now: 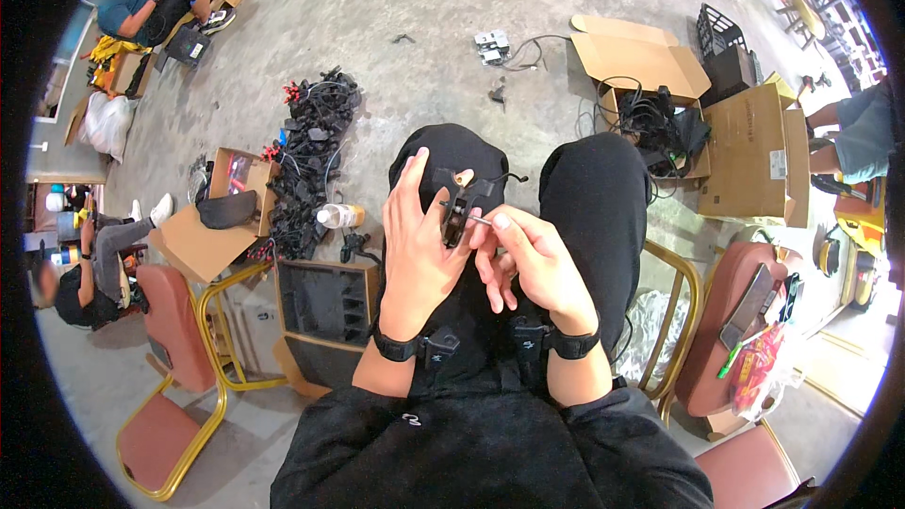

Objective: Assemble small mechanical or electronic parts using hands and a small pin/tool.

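Note:
Above my black-trousered lap, my left hand (pixel 415 245) is closed on a small black plastic part (pixel 468 196) with a short black cable or strap end sticking out to the right. A copper-coloured spot shows at its top, beside my fingers. My right hand (pixel 535 259) pinches a thin metal rod (pixel 483 221), perhaps a hex key, between thumb and forefinger. The rod's tip points left at the black part; whether it sits in a screw cannot be told. My other right fingers are curled below. Both wrists wear black straps with small black boxes.
A long heap of black devices (pixel 316 146) lies on the floor at left, with a bottle (pixel 341 216) and a compartmented black tray (pixel 325 297). An open carton of cables (pixel 660 127) stands at right. Chairs (pixel 731 339) flank me. Other people sit at left and stand at far right.

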Action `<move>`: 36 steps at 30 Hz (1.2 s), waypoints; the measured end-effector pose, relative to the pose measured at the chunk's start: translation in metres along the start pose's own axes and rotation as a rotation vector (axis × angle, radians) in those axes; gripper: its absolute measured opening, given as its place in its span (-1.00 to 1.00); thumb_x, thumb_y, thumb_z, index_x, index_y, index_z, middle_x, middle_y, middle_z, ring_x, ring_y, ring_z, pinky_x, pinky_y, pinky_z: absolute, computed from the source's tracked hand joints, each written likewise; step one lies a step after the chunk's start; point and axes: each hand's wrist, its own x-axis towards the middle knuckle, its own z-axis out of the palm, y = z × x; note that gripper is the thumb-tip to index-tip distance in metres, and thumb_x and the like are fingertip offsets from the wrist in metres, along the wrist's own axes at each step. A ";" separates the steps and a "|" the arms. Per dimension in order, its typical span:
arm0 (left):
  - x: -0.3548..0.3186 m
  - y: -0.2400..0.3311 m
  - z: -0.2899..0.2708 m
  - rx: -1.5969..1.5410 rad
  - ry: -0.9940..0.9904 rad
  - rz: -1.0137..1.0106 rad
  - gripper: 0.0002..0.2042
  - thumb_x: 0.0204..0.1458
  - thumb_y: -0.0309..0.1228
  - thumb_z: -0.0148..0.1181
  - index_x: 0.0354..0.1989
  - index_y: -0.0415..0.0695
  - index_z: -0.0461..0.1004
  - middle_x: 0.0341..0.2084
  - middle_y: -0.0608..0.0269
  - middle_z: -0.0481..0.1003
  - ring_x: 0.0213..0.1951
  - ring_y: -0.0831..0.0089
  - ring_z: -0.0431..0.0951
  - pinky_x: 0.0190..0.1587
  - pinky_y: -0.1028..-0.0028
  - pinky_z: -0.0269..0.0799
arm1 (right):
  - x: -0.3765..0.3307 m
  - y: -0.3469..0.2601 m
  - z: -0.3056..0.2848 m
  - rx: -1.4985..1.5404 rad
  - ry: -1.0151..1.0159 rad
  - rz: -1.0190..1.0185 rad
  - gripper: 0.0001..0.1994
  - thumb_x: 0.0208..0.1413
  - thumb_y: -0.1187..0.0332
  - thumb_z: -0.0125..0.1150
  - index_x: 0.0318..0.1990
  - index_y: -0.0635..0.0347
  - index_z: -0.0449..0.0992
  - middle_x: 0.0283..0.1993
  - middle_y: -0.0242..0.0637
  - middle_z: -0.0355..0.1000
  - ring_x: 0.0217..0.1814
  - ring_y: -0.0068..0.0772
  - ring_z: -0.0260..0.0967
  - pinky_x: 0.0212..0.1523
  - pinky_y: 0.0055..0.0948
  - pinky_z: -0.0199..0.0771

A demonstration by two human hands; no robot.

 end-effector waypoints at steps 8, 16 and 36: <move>0.001 -0.001 0.002 0.011 0.011 0.014 -0.53 0.04 -0.13 0.18 0.14 0.02 0.39 0.27 -0.05 0.11 0.25 -0.04 0.17 0.24 0.08 0.08 | 0.000 -0.004 0.000 0.052 -0.004 0.031 -0.65 0.38 0.13 -0.26 -0.21 0.23 0.34 -0.58 -0.30 0.35 -0.76 -0.48 0.34 -0.82 -0.62 0.24; 0.000 0.002 0.000 -0.014 0.000 0.003 -0.48 -0.06 -0.35 0.26 0.16 0.03 0.38 0.28 -0.07 0.10 0.27 -0.08 0.13 0.23 0.08 0.08 | 0.011 0.017 -0.001 -0.628 0.262 -0.545 -0.81 0.28 0.36 0.00 -0.24 0.33 0.44 -0.42 -0.24 0.42 -0.48 -0.47 0.42 -0.46 -0.54 0.41; 0.001 0.003 -0.001 0.015 -0.006 -0.006 -0.51 -0.03 -0.37 0.25 0.15 0.05 0.39 0.28 -0.08 0.09 0.27 -0.08 0.14 0.23 0.08 0.08 | 0.007 0.009 0.006 0.006 0.179 -0.130 -0.73 0.33 0.29 -0.06 0.06 0.24 0.32 -0.53 -0.42 0.32 -0.57 -0.67 0.24 -0.58 -0.65 0.24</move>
